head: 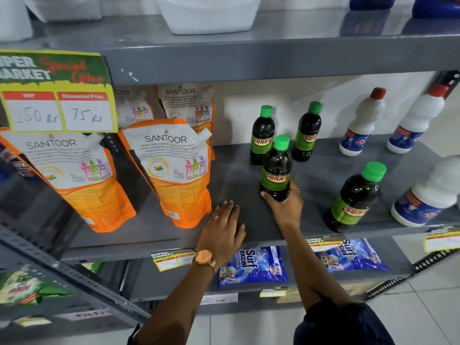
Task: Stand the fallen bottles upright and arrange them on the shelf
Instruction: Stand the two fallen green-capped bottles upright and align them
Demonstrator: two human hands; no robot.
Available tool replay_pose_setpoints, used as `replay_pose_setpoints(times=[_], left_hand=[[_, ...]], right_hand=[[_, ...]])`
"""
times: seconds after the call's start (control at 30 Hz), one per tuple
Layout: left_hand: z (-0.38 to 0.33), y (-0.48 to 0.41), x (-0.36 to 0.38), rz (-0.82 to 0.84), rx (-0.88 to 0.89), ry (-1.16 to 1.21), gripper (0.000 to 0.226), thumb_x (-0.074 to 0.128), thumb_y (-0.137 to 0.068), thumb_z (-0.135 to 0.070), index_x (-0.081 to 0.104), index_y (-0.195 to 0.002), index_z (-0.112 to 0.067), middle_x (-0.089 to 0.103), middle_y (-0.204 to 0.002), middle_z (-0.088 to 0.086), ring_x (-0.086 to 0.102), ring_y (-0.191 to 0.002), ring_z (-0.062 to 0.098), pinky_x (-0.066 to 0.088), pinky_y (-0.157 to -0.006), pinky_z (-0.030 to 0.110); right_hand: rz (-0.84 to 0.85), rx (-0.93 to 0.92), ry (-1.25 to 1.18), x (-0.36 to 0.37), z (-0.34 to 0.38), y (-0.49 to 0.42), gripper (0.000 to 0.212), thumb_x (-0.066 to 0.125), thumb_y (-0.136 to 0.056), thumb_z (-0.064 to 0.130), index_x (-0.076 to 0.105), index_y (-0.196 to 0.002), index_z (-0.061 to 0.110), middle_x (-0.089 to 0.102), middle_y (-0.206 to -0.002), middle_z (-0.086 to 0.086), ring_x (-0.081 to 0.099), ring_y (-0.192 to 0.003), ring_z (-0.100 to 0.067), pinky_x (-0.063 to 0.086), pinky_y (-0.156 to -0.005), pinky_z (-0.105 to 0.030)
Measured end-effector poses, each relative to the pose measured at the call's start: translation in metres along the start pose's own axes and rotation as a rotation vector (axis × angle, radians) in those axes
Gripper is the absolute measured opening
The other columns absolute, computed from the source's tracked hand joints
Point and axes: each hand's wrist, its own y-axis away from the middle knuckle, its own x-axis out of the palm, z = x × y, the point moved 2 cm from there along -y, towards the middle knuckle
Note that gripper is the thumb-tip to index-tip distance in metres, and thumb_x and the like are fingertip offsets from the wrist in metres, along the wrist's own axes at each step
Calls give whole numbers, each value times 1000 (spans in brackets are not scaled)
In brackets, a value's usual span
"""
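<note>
1. Head view: Dark green "SUNNY" bottle (pixel 275 168) stood upright on the grey shelf (pixel 239 175), the right hand (pixel 283 202) clamped round its base, probably to slide it toward two upright bottles (pixel 262 135) behind.
2. Left hand (pixel 221 232) lay flat, fingers loosely spread, apparently bracing on the shelf.
3. "SANTOOR" pouches (pixel 171 170) stood left.

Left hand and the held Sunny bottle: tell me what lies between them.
Nothing: in the head view only bare grey shelf separates the left hand, flat on the shelf, from the Sunny bottle gripped by the right hand.
</note>
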Motion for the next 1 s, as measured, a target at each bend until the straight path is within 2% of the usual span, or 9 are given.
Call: replay_pose_setpoints(times=[0.23,0.33,0.57,0.67,0.77,0.83,0.9,0.93,1.0], left_hand=[[1,0,0,-8,2,20,58,29,-95,-41,41,-138,-4,40,-145,15,28,-137,27,14,-112,33],[1,0,1,-1,0,28,59,29,-94,-41,41,-138,-3,40,-145,16,28,-137,27,15,-112,34],[3,0,5,20,1,39,60,27,-94,-41,42,-136,-1,42,-143,19,31,-136,31,17,-112,39],[3,0,-2,55,-18,156,64,29,-91,-46,35,-142,-7,33,-149,16,22,-140,28,10,-113,34],[-7,4,-9,230,-124,422,83,53,-82,-45,12,-149,-21,19,-155,6,9,-142,27,18,-111,40],[-21,5,-8,266,-162,557,103,69,-75,-42,1,-150,-24,26,-153,0,11,-142,28,23,-112,43],[-33,4,-1,208,-210,636,116,78,-69,-43,-2,-149,-23,35,-149,-2,20,-140,27,28,-110,46],[-39,3,2,174,-247,638,118,80,-65,-47,1,-150,-23,38,-147,-2,24,-139,27,31,-107,47],[-50,0,4,88,-301,569,117,81,-58,-55,15,-148,-23,47,-141,1,34,-133,30,39,-100,48]], right_hand=[[191,72,57,-13,-11,-11,70,88,-60,30,58,-120,13,68,-115,-7,63,-107,-22,51,-93,-40],[299,76,62,-33,-11,3,71,89,-59,28,58,-121,11,70,-113,-4,65,-105,-16,52,-93,-34],[340,27,78,-57,-6,66,61,88,-62,28,60,-116,19,69,-97,11,63,-91,4,47,-76,-6],[340,45,85,-58,-2,67,63,88,-61,28,58,-116,20,69,-98,10,62,-90,5,52,-82,-14],[373,38,51,-63,0,73,75,89,-59,31,52,-124,21,64,-115,10,59,-106,0,49,-96,-24],[243,18,15,-78,-3,85,91,88,-55,42,48,-133,17,57,-128,8,53,-118,-4,44,-100,-23],[-35,23,-13,-103,-5,100,88,84,-53,44,48,-128,16,54,-125,4,54,-113,-12,47,-97,-26],[-166,33,-17,-117,-6,103,89,84,-52,43,45,-127,16,51,-125,-1,52,-113,-17,46,-96,-27],[-268,68,7,-144,-14,92,104,86,-53,34,32,-140,13,37,-141,-10,40,-126,-21,39,-100,-17]])
